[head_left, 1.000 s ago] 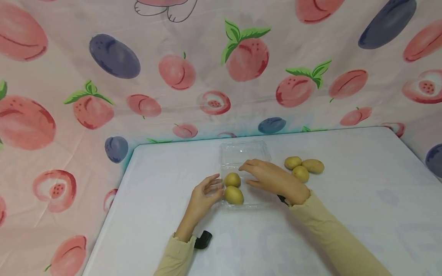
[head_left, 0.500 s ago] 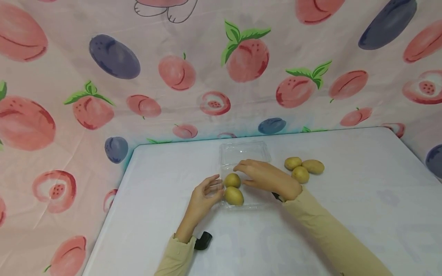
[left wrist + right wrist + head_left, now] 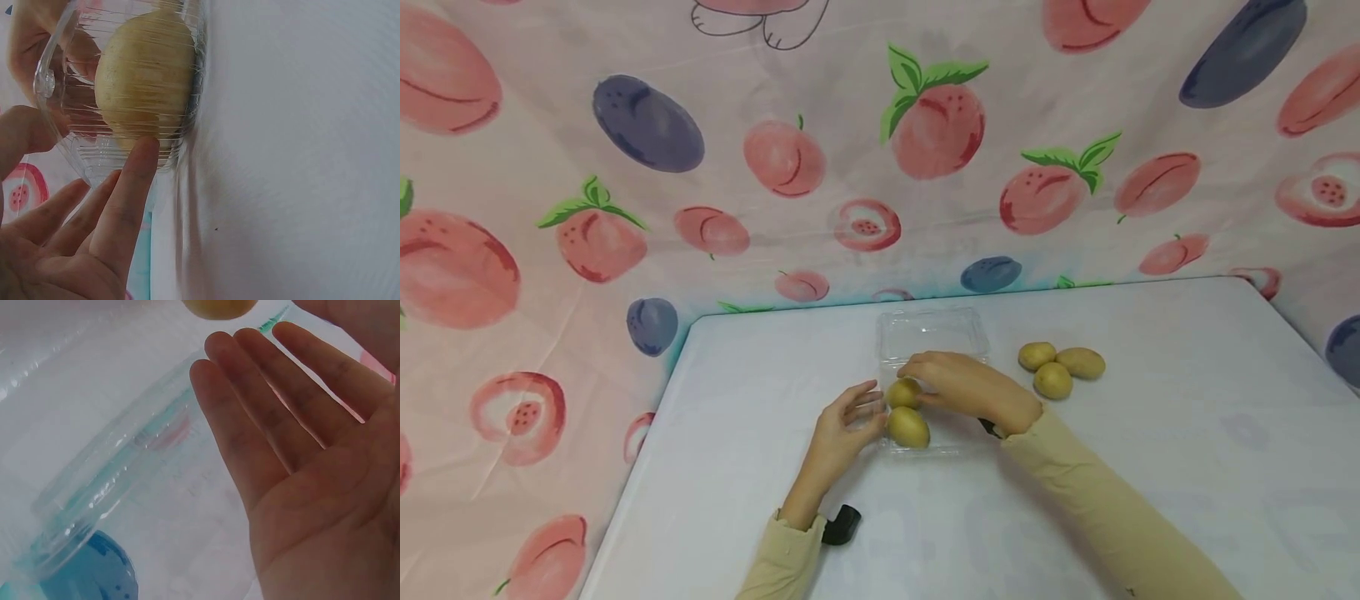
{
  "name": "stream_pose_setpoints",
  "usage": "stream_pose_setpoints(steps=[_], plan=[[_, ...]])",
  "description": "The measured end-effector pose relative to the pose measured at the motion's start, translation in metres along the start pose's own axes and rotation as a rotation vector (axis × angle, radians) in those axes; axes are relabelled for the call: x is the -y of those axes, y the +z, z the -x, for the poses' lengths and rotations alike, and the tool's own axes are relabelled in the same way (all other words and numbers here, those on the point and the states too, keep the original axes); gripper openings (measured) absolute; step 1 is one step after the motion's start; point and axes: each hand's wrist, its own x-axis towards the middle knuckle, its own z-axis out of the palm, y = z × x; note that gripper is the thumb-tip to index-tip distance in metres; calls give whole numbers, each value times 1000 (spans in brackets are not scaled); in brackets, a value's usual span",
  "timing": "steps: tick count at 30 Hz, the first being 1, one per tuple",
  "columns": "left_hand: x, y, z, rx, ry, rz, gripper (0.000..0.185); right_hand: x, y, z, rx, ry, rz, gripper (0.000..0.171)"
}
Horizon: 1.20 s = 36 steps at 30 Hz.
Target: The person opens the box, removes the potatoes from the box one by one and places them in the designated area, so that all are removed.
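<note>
Two potatoes sit one behind the other along the left side of a clear plastic clamshell box point(image 3: 958, 443) with its lid laid back: a near potato point(image 3: 908, 427) and a far potato point(image 3: 904, 393). My left hand point(image 3: 842, 429) touches the box's left wall with extended fingers; in the left wrist view its index fingertip lies against the ribbed plastic, with a potato point(image 3: 147, 72) behind it. Over the box, my right hand point(image 3: 973, 387) has its fingertips and thumb around the far potato. The right wrist view shows those fingers nearly straight, just short of a potato point(image 3: 220, 306).
Three more potatoes point(image 3: 1054, 379) lie clustered on the white table point(image 3: 1187, 450), right of the box. The raised lid point(image 3: 932, 333) leans back toward the fruit-printed cloth point(image 3: 850, 150) behind the table. Each wrist wears a small black camera point(image 3: 842, 525).
My right hand has moved left, from over the middle of the box to the far potato. The left hand and the potatoes have stayed in place.
</note>
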Motion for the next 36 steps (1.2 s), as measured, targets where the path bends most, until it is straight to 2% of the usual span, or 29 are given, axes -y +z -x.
stream_pose_setpoints(steps=[7, 25, 36], plan=[[0, 0, 0, 3, -4, 11, 55, 0, 6, -5, 14, -12, -10, 28], [-1, 0, 0, 0, -12, 0, 56, 0, 10, -4, -10, -18, 67, 20], [-1, 0, 0, -1, -18, -5, 55, 1, 13, -4, -18, 19, 99, 19]])
